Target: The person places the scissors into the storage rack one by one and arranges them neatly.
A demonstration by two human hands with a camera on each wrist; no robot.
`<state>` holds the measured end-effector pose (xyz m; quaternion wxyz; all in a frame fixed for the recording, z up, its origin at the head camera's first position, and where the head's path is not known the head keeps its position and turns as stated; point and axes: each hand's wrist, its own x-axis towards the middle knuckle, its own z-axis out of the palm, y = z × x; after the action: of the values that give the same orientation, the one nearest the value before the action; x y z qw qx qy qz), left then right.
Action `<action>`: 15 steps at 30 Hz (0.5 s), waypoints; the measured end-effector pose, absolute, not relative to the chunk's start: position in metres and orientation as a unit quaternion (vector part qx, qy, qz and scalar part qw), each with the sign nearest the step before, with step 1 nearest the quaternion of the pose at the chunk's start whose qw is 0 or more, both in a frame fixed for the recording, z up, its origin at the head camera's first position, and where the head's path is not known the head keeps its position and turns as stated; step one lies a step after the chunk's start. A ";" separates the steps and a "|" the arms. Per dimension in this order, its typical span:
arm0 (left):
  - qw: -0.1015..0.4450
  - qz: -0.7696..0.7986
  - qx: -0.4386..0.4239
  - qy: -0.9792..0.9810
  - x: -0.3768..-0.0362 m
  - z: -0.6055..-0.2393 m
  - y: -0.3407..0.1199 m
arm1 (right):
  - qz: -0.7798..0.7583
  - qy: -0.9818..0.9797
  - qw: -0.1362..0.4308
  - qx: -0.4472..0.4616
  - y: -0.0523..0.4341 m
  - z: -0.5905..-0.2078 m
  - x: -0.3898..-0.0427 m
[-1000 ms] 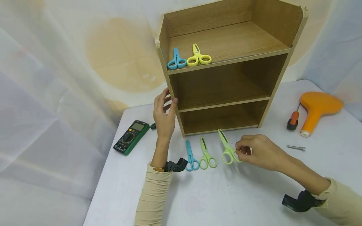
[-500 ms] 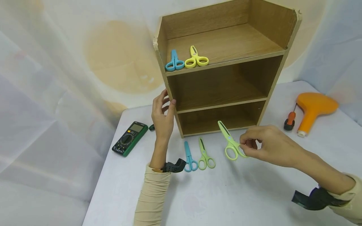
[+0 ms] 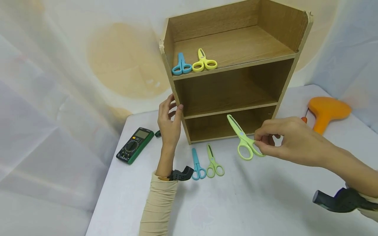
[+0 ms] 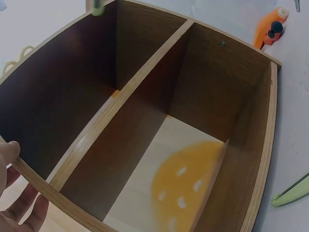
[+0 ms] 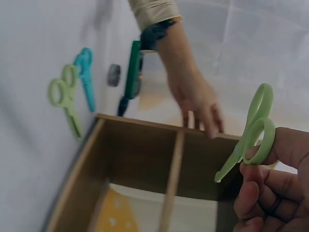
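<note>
Nearest the person, a blue pair of scissors (image 3: 197, 164) and a green pair of scissors (image 3: 214, 162) lie side by side on the white table (image 3: 242, 203), just in front of the wooden shelf unit (image 3: 233, 70). A little further out, the right hand (image 3: 290, 141) pinches the handle loop of a light green pair of scissors (image 3: 243, 139) between thumb and curled fingers, holding it in the air above the table in front of the lowest shelf opening, blades pointing up and left. The left hand (image 3: 169, 123) rests against the unit's left front edge, fingers fairly straight, thumb on the front. Left of it lies a green multimeter (image 3: 135, 145). On the top shelf sit a blue-handled pair (image 3: 181, 65) and a yellow pair (image 3: 203, 61). Far right lies an orange tool (image 3: 327, 111).
</note>
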<state>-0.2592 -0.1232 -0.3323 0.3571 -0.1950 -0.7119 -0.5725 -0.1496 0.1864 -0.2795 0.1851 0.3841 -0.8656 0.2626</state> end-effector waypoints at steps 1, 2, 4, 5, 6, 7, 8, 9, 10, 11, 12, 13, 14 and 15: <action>0.356 -0.573 -0.196 -0.712 -0.259 -0.332 -0.123 | 0.259 -0.864 0.193 0.387 0.186 -0.275 -0.150; 0.354 -0.573 -0.195 -0.713 -0.259 -0.332 -0.124 | 0.256 -0.861 0.200 0.390 0.186 -0.272 -0.152; 0.352 -0.574 -0.194 -0.713 -0.260 -0.332 -0.124 | 0.251 -0.857 0.214 0.395 0.187 -0.264 -0.154; 0.352 -0.574 -0.194 -0.713 -0.260 -0.332 -0.124 | 0.250 -0.855 0.218 0.398 0.187 -0.260 -0.155; 0.353 -0.574 -0.194 -0.713 -0.260 -0.331 -0.125 | 0.248 -0.853 0.223 0.401 0.187 -0.256 -0.157; 0.354 -0.575 -0.194 -0.712 -0.259 -0.331 -0.125 | 0.247 -0.852 0.226 0.403 0.187 -0.253 -0.158; 0.355 -0.575 -0.194 -0.711 -0.259 -0.332 -0.125 | 0.249 -0.848 0.228 0.408 0.187 -0.250 -0.159; 0.356 -0.575 -0.195 -0.710 -0.259 -0.332 -0.125 | 0.252 -0.845 0.229 0.412 0.187 -0.248 -0.160; 0.357 -0.575 -0.197 -0.710 -0.260 -0.332 -0.125 | 0.254 -0.842 0.231 0.416 0.188 -0.245 -0.161; 0.357 -0.574 -0.198 -0.709 -0.260 -0.332 -0.125 | 0.256 -0.840 0.232 0.419 0.188 -0.242 -0.162; 0.358 -0.574 -0.200 -0.709 -0.260 -0.332 -0.125 | 0.255 -0.839 0.234 0.421 0.188 -0.240 -0.162; 0.358 -0.574 -0.200 -0.709 -0.260 -0.332 -0.125 | 0.255 -0.838 0.235 0.422 0.188 -0.237 -0.163; 0.358 -0.575 -0.200 -0.708 -0.260 -0.332 -0.125 | 0.253 -0.838 0.237 0.422 0.188 -0.234 -0.164; 0.358 -0.575 -0.199 -0.708 -0.260 -0.332 -0.125 | 0.250 -0.838 0.239 0.421 0.188 -0.232 -0.165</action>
<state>-0.2600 -0.1255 -0.3315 0.3583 -0.1994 -0.7081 -0.5749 -0.1649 0.1878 -0.2320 0.2386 0.4210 -0.8385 0.2505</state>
